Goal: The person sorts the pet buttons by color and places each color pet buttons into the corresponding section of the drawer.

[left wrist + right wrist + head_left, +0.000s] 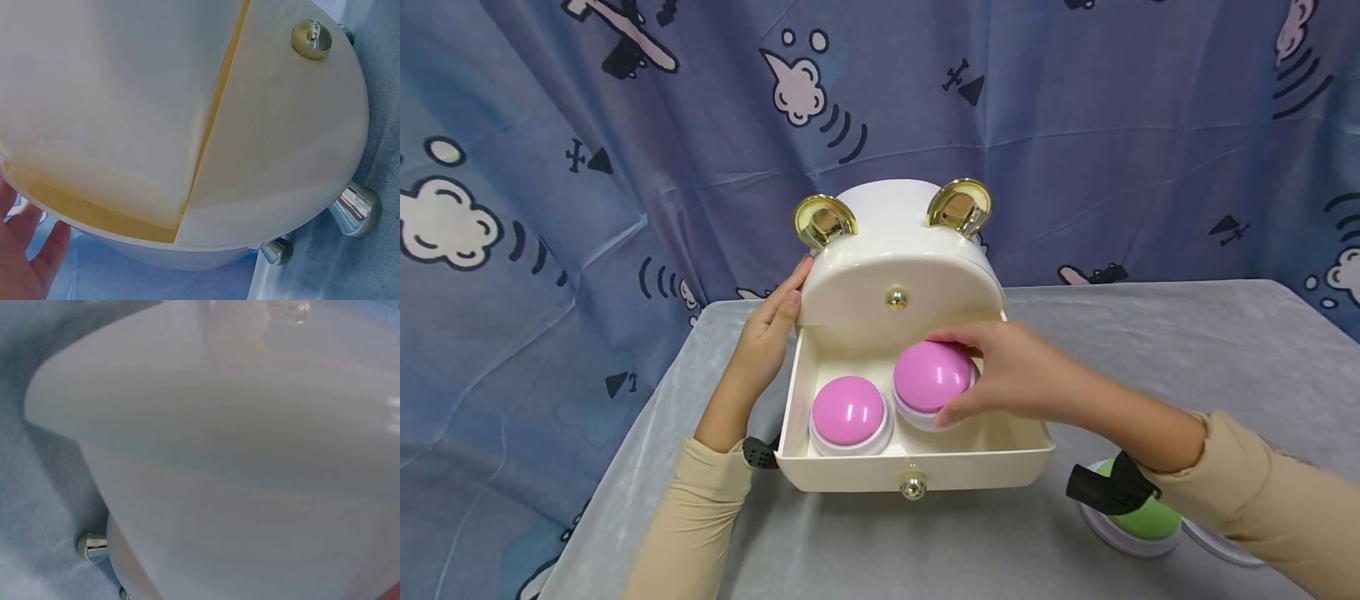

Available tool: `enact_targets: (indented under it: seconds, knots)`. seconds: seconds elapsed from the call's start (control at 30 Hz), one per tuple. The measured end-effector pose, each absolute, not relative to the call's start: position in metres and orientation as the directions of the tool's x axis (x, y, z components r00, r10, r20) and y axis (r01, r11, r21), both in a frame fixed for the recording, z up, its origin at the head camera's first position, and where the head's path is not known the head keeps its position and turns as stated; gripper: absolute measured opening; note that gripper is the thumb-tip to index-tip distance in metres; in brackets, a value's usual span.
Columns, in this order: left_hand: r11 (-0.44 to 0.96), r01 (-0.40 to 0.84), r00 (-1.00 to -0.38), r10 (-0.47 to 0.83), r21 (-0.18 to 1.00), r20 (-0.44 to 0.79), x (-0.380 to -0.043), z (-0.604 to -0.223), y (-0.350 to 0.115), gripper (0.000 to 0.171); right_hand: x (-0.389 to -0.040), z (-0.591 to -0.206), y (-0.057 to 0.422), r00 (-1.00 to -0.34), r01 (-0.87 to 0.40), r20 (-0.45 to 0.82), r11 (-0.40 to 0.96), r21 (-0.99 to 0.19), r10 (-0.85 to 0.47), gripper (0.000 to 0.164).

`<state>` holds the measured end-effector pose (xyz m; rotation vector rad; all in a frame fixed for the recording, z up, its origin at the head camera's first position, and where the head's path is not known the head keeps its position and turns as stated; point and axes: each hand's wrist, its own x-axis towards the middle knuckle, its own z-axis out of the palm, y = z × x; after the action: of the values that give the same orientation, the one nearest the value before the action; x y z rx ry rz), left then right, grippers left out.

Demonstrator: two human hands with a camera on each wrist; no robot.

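A white storage box (850,287) with gold ears stands on the table, its lower drawer (842,471) pulled out. My right hand (1015,367) grips a pink-domed push button (931,377) with a white base by its right side, thumb in front and fingers behind, over the drawer's right half. A second pink push button (847,412) sits in the drawer's left half. My left hand (765,337) rests along the box's left side with fingers extended; in the left wrist view its fingers (53,256) lie at the box's edge. The box mostly fills the right wrist view.
A green-domed push button (1146,517) lies on the grey table cloth (1150,358) at front right, partly under my right forearm. Another white base (1225,546) shows beside it. A blue printed curtain (1060,142) hangs behind the table. Gold knobs (913,485) stick out from the drawer fronts.
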<state>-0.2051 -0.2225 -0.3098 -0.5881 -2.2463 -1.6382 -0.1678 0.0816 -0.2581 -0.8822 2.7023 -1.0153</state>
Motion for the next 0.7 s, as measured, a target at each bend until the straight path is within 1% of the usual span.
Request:
enact_targets:
  seconds: [0.17,0.37,0.53,0.7]
  knots:
    - [0.268,0.487,-0.873,0.147,0.831,0.464,-0.2055,-0.3098,-0.2221,0.045,-0.1692,-0.2584,0.08,-0.784,-0.543,0.082,0.617,-0.57,-0.615,0.072]
    - [0.273,0.478,-0.878,0.145,0.835,0.456,-0.2046,-0.3095,-0.223,0.045,-0.1723,-0.2611,0.076,-0.739,-0.596,0.085,0.589,-0.546,-0.669,0.07]
    - [0.271,0.48,-0.877,0.147,0.834,0.457,-0.2045,-0.3092,-0.2227,0.045,-0.1739,-0.2618,0.0728,-0.72,-0.62,0.075,0.591,-0.516,-0.69,0.071]
    - [0.264,0.482,-0.876,0.15,0.835,0.459,-0.2047,-0.3088,-0.222,0.045,-0.1742,-0.2618,0.072,-0.715,-0.626,0.056,0.603,-0.495,-0.697,0.072]
